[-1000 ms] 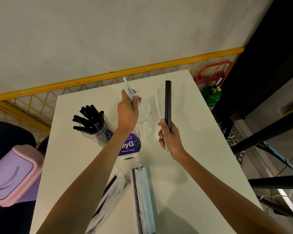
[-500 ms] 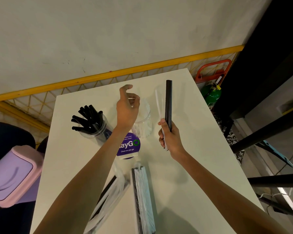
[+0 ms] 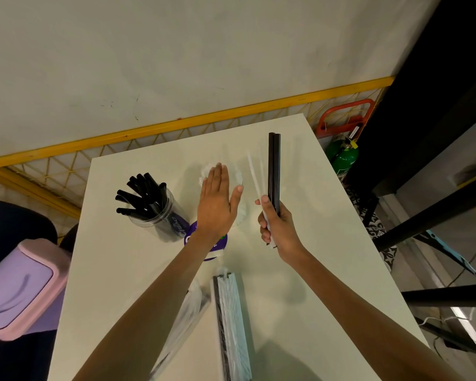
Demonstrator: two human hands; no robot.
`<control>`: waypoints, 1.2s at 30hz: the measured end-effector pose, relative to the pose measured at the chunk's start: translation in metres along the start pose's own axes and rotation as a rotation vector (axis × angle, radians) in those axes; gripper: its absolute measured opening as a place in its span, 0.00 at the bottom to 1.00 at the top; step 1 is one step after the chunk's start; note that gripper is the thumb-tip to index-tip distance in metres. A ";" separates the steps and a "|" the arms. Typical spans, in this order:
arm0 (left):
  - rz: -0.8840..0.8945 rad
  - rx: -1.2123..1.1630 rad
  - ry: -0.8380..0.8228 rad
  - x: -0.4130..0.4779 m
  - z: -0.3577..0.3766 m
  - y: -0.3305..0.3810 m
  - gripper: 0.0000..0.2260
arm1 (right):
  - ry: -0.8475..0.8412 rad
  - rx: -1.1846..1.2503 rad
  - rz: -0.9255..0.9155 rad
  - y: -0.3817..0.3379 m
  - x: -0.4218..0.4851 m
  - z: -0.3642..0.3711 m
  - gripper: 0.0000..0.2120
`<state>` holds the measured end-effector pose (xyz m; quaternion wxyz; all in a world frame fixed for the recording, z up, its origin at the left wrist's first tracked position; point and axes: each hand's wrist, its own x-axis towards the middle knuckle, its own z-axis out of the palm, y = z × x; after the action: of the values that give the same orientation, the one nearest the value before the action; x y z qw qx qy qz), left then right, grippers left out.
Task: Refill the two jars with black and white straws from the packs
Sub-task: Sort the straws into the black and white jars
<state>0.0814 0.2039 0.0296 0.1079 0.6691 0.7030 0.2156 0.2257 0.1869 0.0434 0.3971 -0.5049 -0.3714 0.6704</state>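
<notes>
A clear jar [image 3: 160, 215] full of black straws stands at the table's left. A second clear jar [image 3: 241, 213] holding white straws is mostly hidden under my left hand [image 3: 216, 202], which lies flat with straight fingers over the straw tops. My right hand [image 3: 275, 226] grips a small bundle upright: two black straws [image 3: 274, 166] and a few white straws [image 3: 254, 171] fanning out to the left. A pack of white and black straws [image 3: 231, 323] lies near the front edge, with a crumpled plastic pack [image 3: 182, 325] beside it.
A purple round label [image 3: 220, 242] lies on the white table [image 3: 121, 270] between the jars. A pink and purple bin [image 3: 17, 287] stands left of the table. A green cylinder [image 3: 344, 158] and black table legs are on the right.
My left hand let a white straw down into the right jar, then opened flat over the straw tops. The right hand kept its bundle nearly still.
</notes>
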 end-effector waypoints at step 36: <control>0.106 -0.305 0.596 0.042 -0.110 0.014 0.28 | -0.159 -0.101 0.030 0.001 -0.009 0.006 0.14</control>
<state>0.0416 0.2283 0.1389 -0.0146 0.5883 0.6276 0.5097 0.2212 0.1776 0.0471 0.3303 -0.4751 -0.4275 0.6946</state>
